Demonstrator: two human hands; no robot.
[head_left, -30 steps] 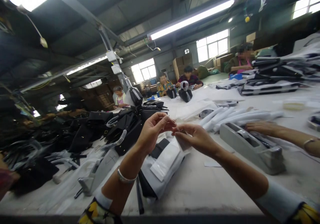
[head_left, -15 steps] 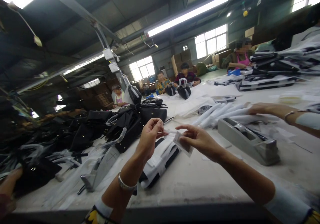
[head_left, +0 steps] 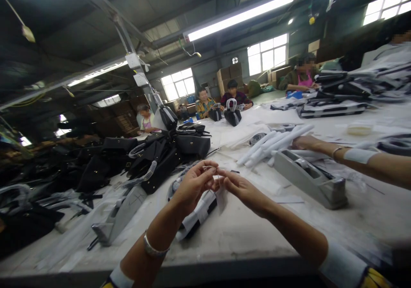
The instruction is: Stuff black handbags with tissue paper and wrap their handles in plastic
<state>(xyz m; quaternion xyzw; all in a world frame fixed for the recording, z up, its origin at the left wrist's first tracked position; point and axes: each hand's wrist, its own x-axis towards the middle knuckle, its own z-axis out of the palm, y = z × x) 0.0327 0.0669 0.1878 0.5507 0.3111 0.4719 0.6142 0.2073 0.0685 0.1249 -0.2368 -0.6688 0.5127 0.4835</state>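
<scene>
My left hand is closed in a pinch on a thin pale string. Close against it, my right hand also has its fingertips pinched on the string. A small clear packet hangs below the fingers of my right hand. Under both hands, on the table, lies a black bag wrapped in white padding, partly hidden by my hands and left forearm.
Black handbags are heaped at left. Grey tape dispensers stand left and right. At right, a co-worker's hand touches white padded rolls. Other people sit across the table.
My hands have come together, the right moving left to meet the left. The packet now hangs down below my fingers. The view has shifted slightly to the right.
</scene>
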